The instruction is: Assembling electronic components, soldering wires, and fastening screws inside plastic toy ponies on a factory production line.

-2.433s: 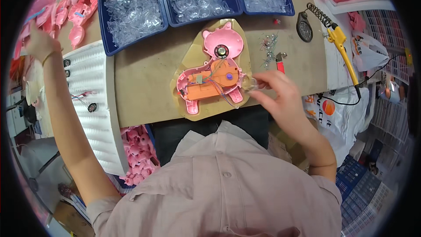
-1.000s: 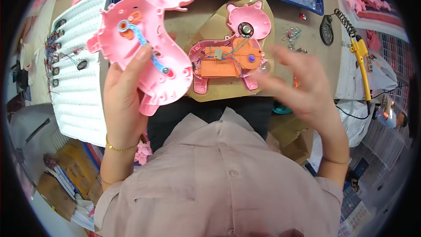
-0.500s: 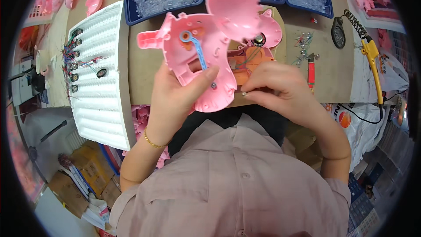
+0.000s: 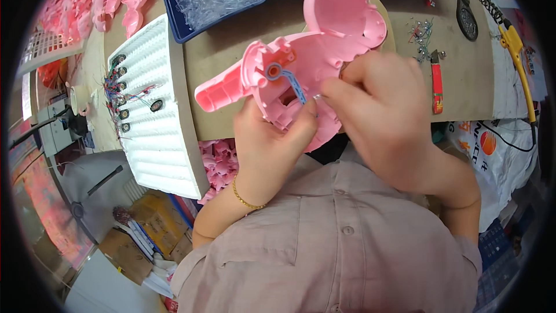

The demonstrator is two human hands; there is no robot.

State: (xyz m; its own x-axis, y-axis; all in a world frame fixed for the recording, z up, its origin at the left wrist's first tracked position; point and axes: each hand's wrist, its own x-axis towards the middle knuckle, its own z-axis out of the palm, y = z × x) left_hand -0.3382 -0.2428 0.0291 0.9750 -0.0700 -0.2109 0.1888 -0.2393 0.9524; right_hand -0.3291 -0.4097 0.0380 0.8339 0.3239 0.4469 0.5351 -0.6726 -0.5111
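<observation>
My left hand (image 4: 267, 138) grips a pink plastic toy shell (image 4: 321, 49) from below, its thumb lying inside next to a blue lever arm (image 4: 295, 87). The shell's hollow side faces up, with a rounded part at the top right and a ribbed stub at the left. One end of the blue arm has a ring, set around an orange-brown post near the stub. My right hand (image 4: 387, 113) is closed in a pinch, slightly blurred, with its fingertips inside the shell close to my left thumb. What it pinches is too small and hidden to make out.
Blue bins (image 4: 220, 0) of clear plastic parts line the back. A white foam tray (image 4: 156, 133) with small wired speakers stands at the left. To the right lie a red cutter knife (image 4: 436, 84), tangled wired parts (image 4: 421, 35) and a yellow soldering iron (image 4: 514, 49). Pink shells (image 4: 75, 11) pile up far left.
The shell has tilted, its stub swinging lower. My right hand, earlier beside the shell with a tiny light-coloured piece at its fingertips, has moved its pinch into the shell. The whole view has shifted.
</observation>
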